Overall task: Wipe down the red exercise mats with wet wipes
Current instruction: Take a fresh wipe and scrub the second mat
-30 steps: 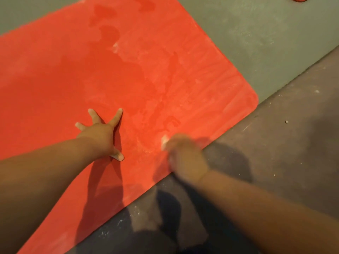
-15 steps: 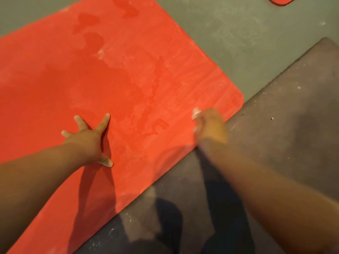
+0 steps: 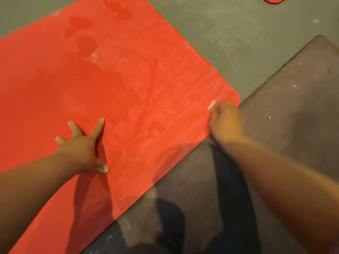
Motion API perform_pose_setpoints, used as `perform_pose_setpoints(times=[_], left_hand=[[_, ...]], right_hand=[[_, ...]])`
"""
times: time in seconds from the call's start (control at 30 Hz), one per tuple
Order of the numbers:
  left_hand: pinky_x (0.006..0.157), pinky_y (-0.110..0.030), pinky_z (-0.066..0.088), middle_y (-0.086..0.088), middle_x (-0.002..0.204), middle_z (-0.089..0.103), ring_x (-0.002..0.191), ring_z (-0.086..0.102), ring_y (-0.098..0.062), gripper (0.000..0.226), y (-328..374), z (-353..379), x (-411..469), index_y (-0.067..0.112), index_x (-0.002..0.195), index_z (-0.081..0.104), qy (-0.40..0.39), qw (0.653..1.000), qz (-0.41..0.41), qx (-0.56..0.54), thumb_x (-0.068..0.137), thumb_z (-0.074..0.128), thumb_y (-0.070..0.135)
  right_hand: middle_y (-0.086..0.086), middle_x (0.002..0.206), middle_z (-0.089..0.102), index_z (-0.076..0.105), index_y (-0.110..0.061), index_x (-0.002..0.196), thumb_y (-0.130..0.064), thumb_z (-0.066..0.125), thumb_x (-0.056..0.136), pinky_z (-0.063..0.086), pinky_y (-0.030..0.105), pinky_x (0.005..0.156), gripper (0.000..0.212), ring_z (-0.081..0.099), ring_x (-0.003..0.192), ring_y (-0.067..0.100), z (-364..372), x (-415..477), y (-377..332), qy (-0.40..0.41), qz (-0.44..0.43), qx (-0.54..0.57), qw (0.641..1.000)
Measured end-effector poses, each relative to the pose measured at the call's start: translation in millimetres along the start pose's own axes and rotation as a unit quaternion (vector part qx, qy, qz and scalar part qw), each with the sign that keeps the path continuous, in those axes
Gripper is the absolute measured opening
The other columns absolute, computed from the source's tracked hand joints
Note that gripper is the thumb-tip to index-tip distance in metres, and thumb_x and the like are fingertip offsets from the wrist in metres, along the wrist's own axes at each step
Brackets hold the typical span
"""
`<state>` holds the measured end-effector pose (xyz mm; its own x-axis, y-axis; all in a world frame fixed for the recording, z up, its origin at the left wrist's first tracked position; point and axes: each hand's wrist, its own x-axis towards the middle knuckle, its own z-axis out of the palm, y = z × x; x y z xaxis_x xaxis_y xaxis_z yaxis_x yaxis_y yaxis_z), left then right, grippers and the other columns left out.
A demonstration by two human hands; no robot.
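A large red exercise mat (image 3: 119, 74) lies on the floor, streaked with pale dust and darker wet patches. My left hand (image 3: 82, 147) presses flat on it with fingers spread, near the mat's lower middle. My right hand (image 3: 225, 120) is blurred with motion at the mat's right corner, closed on a small white wet wipe (image 3: 211, 105) whose tip shows above the knuckles. Most of the wipe is hidden in the fist.
A dusty dark brown mat (image 3: 293, 110) lies under the red mat's right edge and beneath my arm. Grey-green floor (image 3: 229, 30) lies beyond. The corner of a second red mat (image 3: 273, 0) shows at the top right. My dark-clad knees (image 3: 170, 226) are at the bottom.
My right hand with the wipe has swept along the mat's near edge from the middle to the right corner. The left hand has stayed planted on the mat.
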<state>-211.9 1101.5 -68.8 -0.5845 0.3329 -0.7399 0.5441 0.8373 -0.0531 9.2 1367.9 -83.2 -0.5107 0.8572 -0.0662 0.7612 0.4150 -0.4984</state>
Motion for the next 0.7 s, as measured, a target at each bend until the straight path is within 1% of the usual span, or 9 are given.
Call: perform_pose_setpoints(times=[0.1, 0.17, 0.23, 0.33, 0.43, 0.5, 0.57, 0.63, 0.7], left_hand=[[0.102, -0.061, 0.032, -0.014, 0.149, -0.035, 0.133, 0.001, -0.064, 0.146, -3, 2, -1, 0.062, 0.12, -0.036, -0.003, 1.0, -0.001, -0.008, 0.048, 0.091, 0.051], [0.102, -0.062, 0.033, -0.013, 0.148, -0.036, 0.133, -0.001, -0.064, 0.146, -3, 2, 0, 0.063, 0.117, -0.037, -0.002, 1.0, 0.003, -0.01, 0.048, 0.091, 0.05], [0.102, -0.062, 0.033, -0.012, 0.148, -0.037, 0.133, -0.002, -0.064, 0.146, -4, 2, 2, 0.065, 0.114, -0.038, -0.004, 1.0, 0.004, -0.009, 0.047, 0.091, 0.05], [0.102, -0.063, 0.033, -0.011, 0.147, -0.039, 0.133, -0.002, -0.064, 0.147, -2, 0, 2, 0.066, 0.113, -0.038, -0.012, 1.0, -0.004, -0.008, 0.046, 0.092, 0.05], [0.103, -0.063, 0.033, -0.012, 0.146, -0.041, 0.133, -0.001, -0.065, 0.149, -1, -1, 3, 0.065, 0.114, -0.039, -0.015, 1.0, -0.006, -0.008, 0.045, 0.092, 0.05], [0.104, -0.063, 0.032, -0.013, 0.145, -0.042, 0.131, -0.001, -0.066, 0.15, -1, -3, 4, 0.065, 0.112, -0.04, -0.018, 1.0, -0.007, -0.011, 0.044, 0.093, 0.049], [0.104, -0.063, 0.032, -0.014, 0.144, -0.043, 0.131, -0.001, -0.066, 0.151, -1, -3, 5, 0.066, 0.11, -0.041, -0.021, 1.0, -0.007, -0.014, 0.043, 0.093, 0.049], [0.104, -0.063, 0.032, -0.014, 0.144, -0.043, 0.131, -0.001, -0.066, 0.153, -1, -3, 7, 0.067, 0.109, -0.042, -0.023, 1.0, -0.007, -0.015, 0.04, 0.093, 0.049], [0.104, -0.064, 0.032, -0.014, 0.144, -0.044, 0.13, 0.001, -0.067, 0.154, -1, -4, 8, 0.068, 0.109, -0.041, -0.021, 1.0, -0.009, -0.012, 0.038, 0.094, 0.049]], right_hand=[[0.005, 0.084, 0.063, 0.065, -0.014, 0.083, -0.009, 0.058, 0.086, 0.044, 0.033, 0.074, 0.009, 0.06, 0.08, 0.027, 39, -79, -19, -0.105, -0.171, -0.014, 0.98], [0.005, 0.083, 0.062, 0.067, -0.015, 0.085, -0.012, 0.06, 0.086, 0.043, 0.033, 0.076, 0.008, 0.058, 0.081, 0.028, 39, -81, -10, -0.128, -0.264, -0.02, 0.956], [0.012, 0.085, 0.059, 0.07, -0.01, 0.091, -0.018, 0.057, 0.092, 0.04, 0.035, 0.079, 0.015, 0.055, 0.084, 0.031, 31, -41, 3, -0.08, -0.22, -0.042, 0.971], [0.021, 0.095, 0.06, 0.071, -0.002, 0.095, -0.024, 0.054, 0.095, 0.039, 0.033, 0.082, 0.028, 0.055, 0.091, 0.032, 8, 33, 23, 0.02, -0.059, -0.041, 0.997], [0.009, 0.085, 0.067, 0.067, -0.008, 0.095, -0.024, 0.06, 0.09, 0.044, 0.021, 0.071, 0.019, 0.061, 0.08, 0.021, -1, 62, 17, 0.041, -0.004, 0.037, 0.998], [-0.003, 0.072, 0.062, 0.062, -0.013, 0.085, -0.021, 0.066, 0.084, 0.037, 0.01, 0.057, 0.009, 0.058, 0.066, 0.012, 6, 50, 4, 0.039, -0.027, 0.079, 0.996], [0.003, 0.082, 0.061, 0.064, -0.008, 0.082, -0.015, 0.062, 0.085, 0.038, 0.019, 0.066, 0.007, 0.058, 0.081, 0.02, 14, 36, 6, 0.021, -0.075, 0.004, 0.997], [0.012, 0.1, 0.058, 0.069, -0.002, 0.088, -0.012, 0.058, 0.085, 0.038, 0.034, 0.08, 0.015, 0.051, 0.097, 0.033, 13, 36, 14, 0.05, -0.086, -0.108, 0.989], [0.013, 0.102, 0.056, 0.072, -0.003, 0.09, -0.012, 0.058, 0.081, 0.036, 0.038, 0.082, 0.018, 0.048, 0.097, 0.034, 12, 35, 17, 0.066, -0.126, -0.15, 0.978]])
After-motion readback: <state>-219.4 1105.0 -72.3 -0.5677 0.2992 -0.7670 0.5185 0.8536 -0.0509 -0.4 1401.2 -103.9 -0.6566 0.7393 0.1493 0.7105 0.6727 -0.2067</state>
